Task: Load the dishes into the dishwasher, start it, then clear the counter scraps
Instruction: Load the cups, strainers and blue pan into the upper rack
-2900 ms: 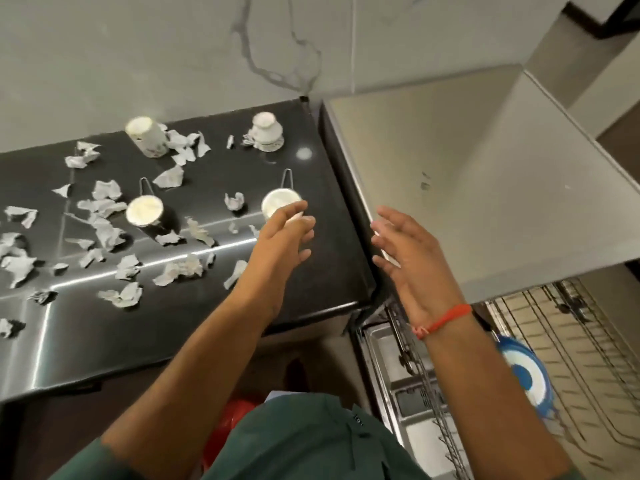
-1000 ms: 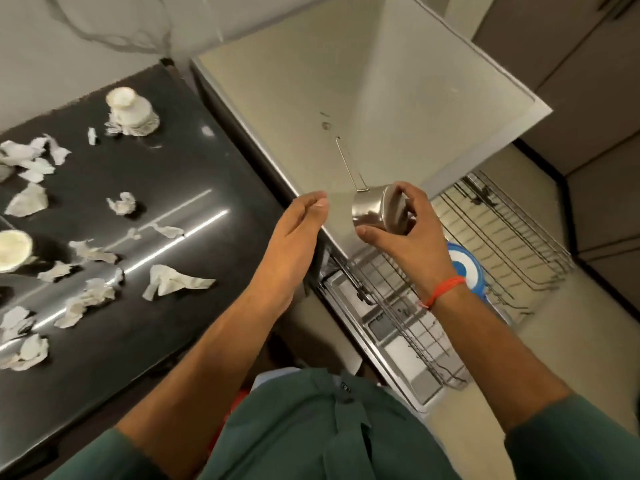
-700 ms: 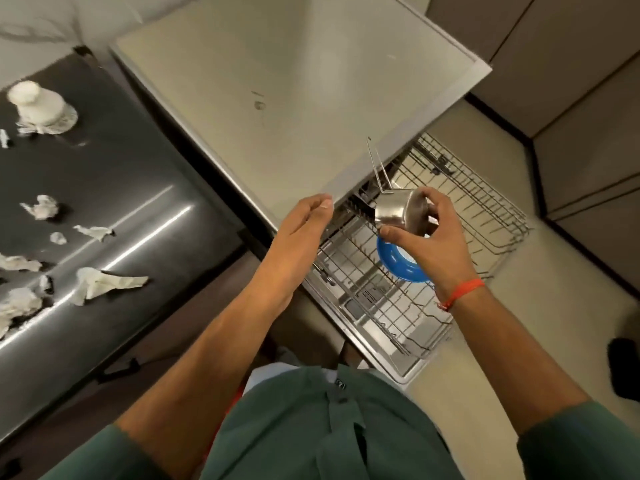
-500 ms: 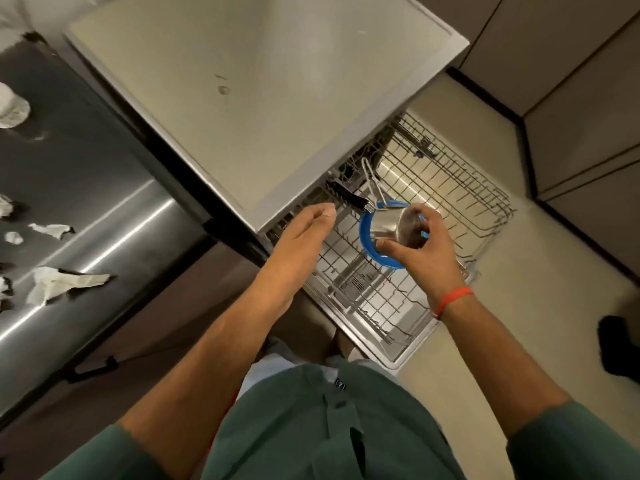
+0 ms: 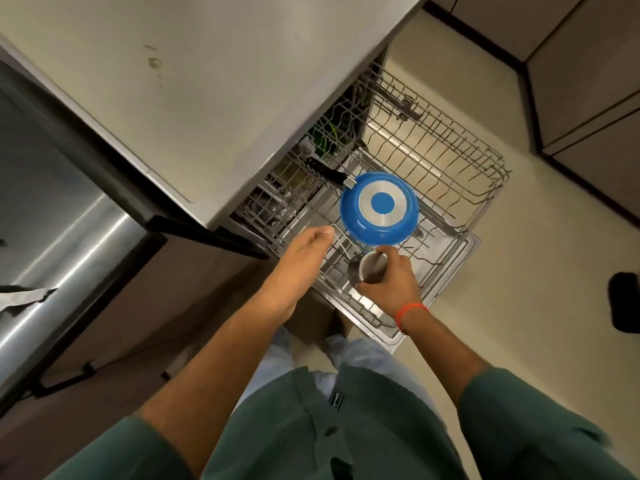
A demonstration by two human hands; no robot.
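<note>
A person's right hand (image 5: 388,282) curls its fingers and thumb round a small stainless-steel measuring cup with a wire handle (image 5: 369,271), holding it low over the front of the pulled-out wire dishwasher rack (image 5: 460,161), apparently to seat it there. Just beyond it an upturned blue frying pan with a black handle (image 5: 379,207) lies bottom-up in the rack, likely so water drains off. The left hand (image 5: 306,252) hangs over the rack's near edge with fingers straight and together, gripping nothing. Torn white paper scraps (image 5: 24,297) wait on the steel counter (image 5: 62,237).
</note>
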